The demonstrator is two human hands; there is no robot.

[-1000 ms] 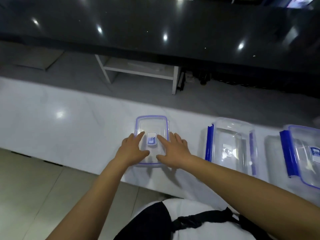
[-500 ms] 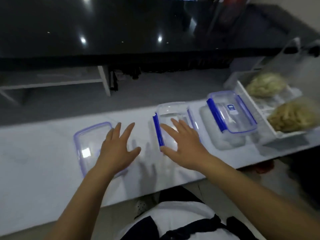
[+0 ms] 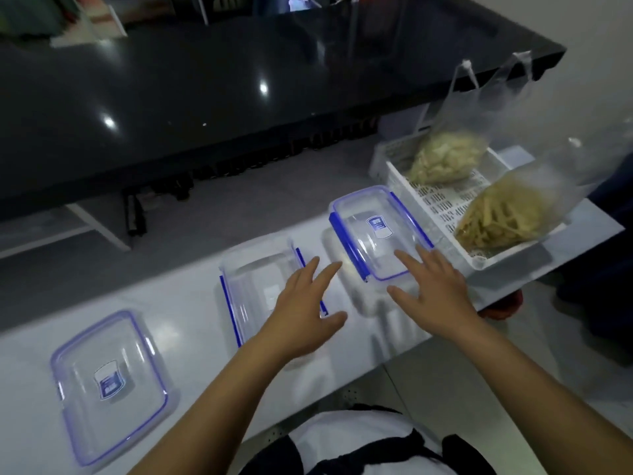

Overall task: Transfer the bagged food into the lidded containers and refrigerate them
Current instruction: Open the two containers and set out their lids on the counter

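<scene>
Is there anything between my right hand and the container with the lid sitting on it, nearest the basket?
Nothing visible stands between them. The right hand is open, its fingertips at the near edge of the lid lying askew on the container. The left hand is beside it, over the middle container.

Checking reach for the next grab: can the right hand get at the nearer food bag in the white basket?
Probably yes. The right hand is open beside the white basket; the nearer food bag lies uncovered.

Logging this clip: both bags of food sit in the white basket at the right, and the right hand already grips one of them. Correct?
Not quite. The head view shows both bags in the white basket, but the right hand is open, spread over the lidded container and gripping nothing.
</scene>
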